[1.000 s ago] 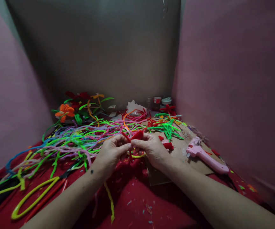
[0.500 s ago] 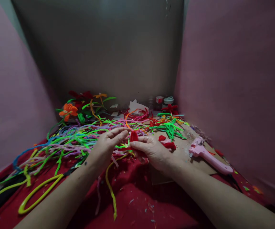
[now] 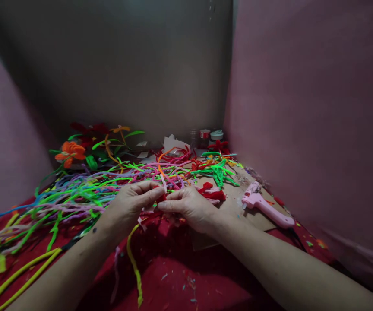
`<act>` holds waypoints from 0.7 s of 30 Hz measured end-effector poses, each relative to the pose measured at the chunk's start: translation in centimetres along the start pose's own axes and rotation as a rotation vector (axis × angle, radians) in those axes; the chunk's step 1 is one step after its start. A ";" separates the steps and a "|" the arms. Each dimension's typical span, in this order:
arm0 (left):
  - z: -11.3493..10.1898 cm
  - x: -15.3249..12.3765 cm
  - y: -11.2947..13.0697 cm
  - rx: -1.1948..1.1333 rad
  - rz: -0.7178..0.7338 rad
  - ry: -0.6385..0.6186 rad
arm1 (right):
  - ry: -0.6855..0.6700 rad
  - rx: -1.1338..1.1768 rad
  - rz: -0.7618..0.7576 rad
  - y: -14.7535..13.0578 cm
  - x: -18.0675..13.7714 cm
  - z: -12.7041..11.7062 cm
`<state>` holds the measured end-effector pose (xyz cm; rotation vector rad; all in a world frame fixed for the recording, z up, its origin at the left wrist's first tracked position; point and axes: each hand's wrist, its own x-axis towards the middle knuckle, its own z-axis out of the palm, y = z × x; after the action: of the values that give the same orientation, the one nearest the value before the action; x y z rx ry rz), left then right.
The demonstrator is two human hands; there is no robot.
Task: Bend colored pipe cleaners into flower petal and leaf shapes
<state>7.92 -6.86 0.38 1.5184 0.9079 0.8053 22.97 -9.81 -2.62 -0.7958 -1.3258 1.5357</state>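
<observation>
My left hand (image 3: 137, 200) and my right hand (image 3: 188, 207) meet at the middle of the view, fingertips nearly touching. Both pinch a small red fuzzy pipe cleaner piece (image 3: 161, 197), mostly hidden by the fingers. A thin whitish strip stands up beside it at the left fingertips; I cannot tell what it belongs to. Behind the hands spreads a pile of coloured pipe cleaners (image 3: 86, 190). Just right of my right hand lie red and pink pipe cleaner pieces (image 3: 211, 193) on a cardboard sheet (image 3: 235, 211).
A pink glue gun (image 3: 267, 207) rests on the cardboard at right. Yellow-handled scissors (image 3: 27, 276) lie front left. Pipe cleaner flowers (image 3: 71, 152) stand at the back left, jars (image 3: 205, 139) at the back. Scraps dot the red cloth (image 3: 170, 276). Pink panels flank both sides.
The view has shifted to the right, so the scene sits further left. My hands have drawn closer together, and the red piece that stood up between them is now mostly covered by fingers.
</observation>
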 end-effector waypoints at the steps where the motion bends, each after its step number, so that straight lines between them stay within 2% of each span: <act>1: 0.1 0.0 0.2 0.034 -0.003 0.006 | 0.004 -0.015 0.011 -0.2 -0.1 0.1; 8: 0.4 -0.2 0.9 0.289 0.077 0.141 | 0.044 -0.087 0.034 -0.3 -0.1 0.2; 14: 0.1 -0.2 0.5 0.347 0.089 0.161 | 0.094 -0.118 0.037 0.3 0.1 0.2; 19: 0.5 -0.7 1.1 0.560 0.210 0.225 | 0.096 -0.118 0.077 -0.1 -0.4 0.8; 21: 0.6 -0.7 1.1 0.527 0.194 0.206 | 0.102 -0.071 0.050 -0.1 -0.5 0.9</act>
<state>8.21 -7.85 1.38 2.0315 1.2025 0.9197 22.40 -10.59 -2.36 -0.9454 -1.2997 1.4740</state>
